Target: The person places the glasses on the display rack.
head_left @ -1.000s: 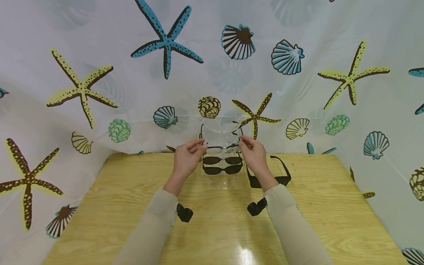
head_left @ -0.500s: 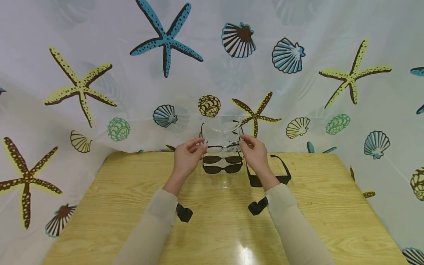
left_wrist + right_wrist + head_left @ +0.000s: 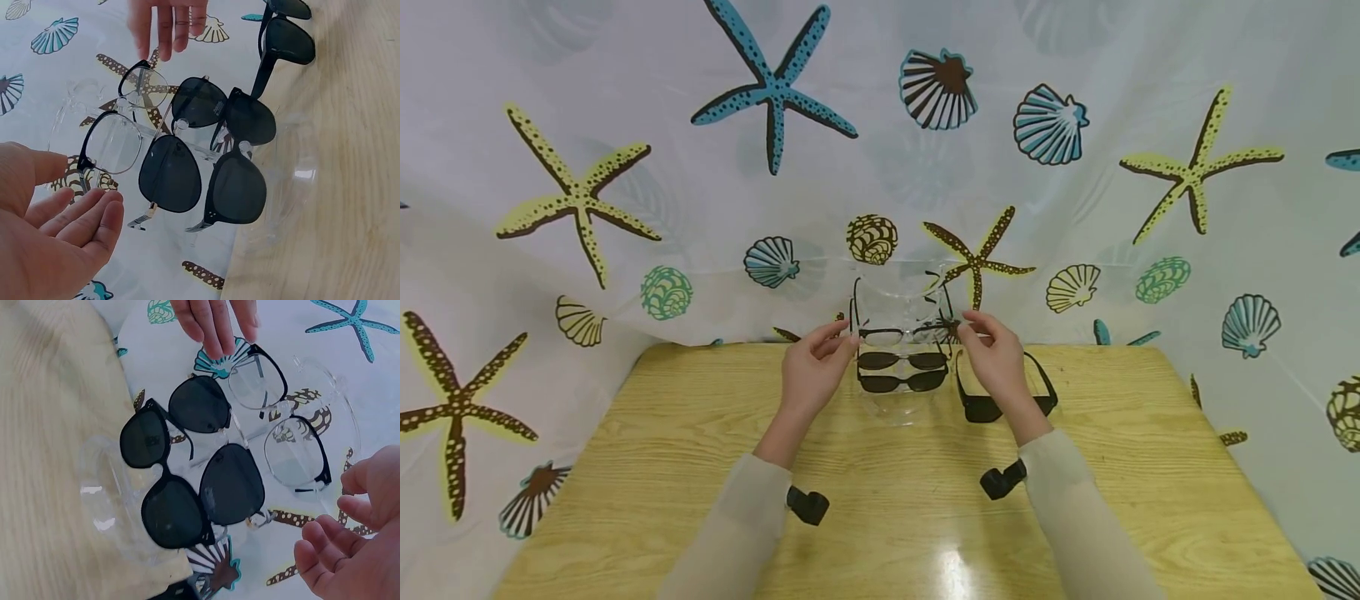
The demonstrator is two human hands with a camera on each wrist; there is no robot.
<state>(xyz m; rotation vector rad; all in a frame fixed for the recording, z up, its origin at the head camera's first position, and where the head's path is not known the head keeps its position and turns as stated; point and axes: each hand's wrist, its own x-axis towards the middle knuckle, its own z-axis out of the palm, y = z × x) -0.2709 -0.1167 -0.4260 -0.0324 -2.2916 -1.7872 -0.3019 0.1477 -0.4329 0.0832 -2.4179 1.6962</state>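
Observation:
Clear-lens eyeglasses with a black upper rim (image 3: 112,142) sit on a transparent display stand (image 3: 294,162). Below them on the stand are aviator-style sunglasses (image 3: 170,174) and black-framed sunglasses (image 3: 236,187). My left hand (image 3: 812,367) is beside the left end of the eyeglasses; its thumb and fingers are apart, with nothing between them in the left wrist view. At the opposite end, my right hand (image 3: 996,362) stands a little away from the frame, fingers loosely bent and holding nothing in the right wrist view.
Another pair of black sunglasses (image 3: 981,408) lies on the wooden table (image 3: 880,500), right of the stand and partly behind my right hand. A white curtain (image 3: 715,200) printed with starfish and shells hangs behind the table and at both sides.
Both hands have let go of the eyeglasses and drawn apart, the left to the left and the right to the right. The eyeglasses stay on the stand.

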